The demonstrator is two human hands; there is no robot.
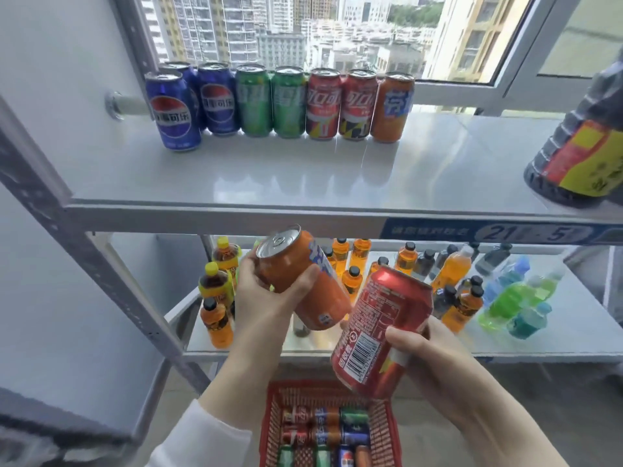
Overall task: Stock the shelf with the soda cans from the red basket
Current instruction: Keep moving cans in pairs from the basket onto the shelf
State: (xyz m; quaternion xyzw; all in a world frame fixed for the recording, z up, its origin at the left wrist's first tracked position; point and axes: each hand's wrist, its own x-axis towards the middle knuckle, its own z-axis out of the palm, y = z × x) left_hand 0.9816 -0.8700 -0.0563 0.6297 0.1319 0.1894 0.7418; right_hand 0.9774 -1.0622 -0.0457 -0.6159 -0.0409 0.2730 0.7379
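Observation:
My left hand (266, 294) grips an orange soda can (303, 281), tilted with its top toward me, just below the upper shelf's front edge. My right hand (435, 358) holds a red soda can (381, 332), also tilted, barcode facing me. Both cans hang above the red basket (273, 419) on the floor, which holds several more cans lying flat. On the grey upper shelf (269, 183) a row of cans (279, 102) stands at the back: blue ones at the left, then two green, two red and one orange.
A large dark bottle (580, 143) with a red and yellow label stands at the upper shelf's right end. The lower shelf (539, 342) carries many small drink bottles. A grey perforated upright (101, 271) slants at the left. A window is behind the cans.

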